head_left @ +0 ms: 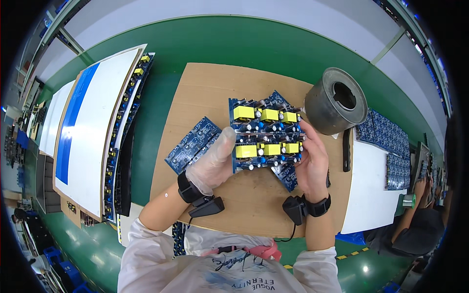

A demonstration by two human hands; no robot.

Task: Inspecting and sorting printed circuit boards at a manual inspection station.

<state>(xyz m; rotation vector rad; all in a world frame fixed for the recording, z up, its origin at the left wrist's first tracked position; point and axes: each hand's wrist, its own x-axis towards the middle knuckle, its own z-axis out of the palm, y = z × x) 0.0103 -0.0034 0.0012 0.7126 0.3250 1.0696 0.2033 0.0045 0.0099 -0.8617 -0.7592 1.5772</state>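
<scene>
Both my hands hold a blue circuit board (pixel 266 133) up above a sheet of brown cardboard. Its component side faces me, with two rows of yellow block parts, small dark cylinders and blue parts. My left hand (pixel 215 158), in a thin whitish glove, grips the board's left edge with the thumb up along it. My bare right hand (pixel 313 158) closes round the right edge. Beneath lie more blue boards: one flat board (pixel 195 144) to the left, and others partly hidden behind the held one. Black straps with small dark boxes sit on both wrists.
The cardboard sheet (pixel 195 93) covers the bench. A grey metal can (pixel 320 110) with a round hole stands at the back right, beside a black-handled tool (pixel 347 151). Stacked boards between white sheets (pixel 93 132) rise at left. More blue boards (pixel 383 136) lie right, near another person (pixel 408 224).
</scene>
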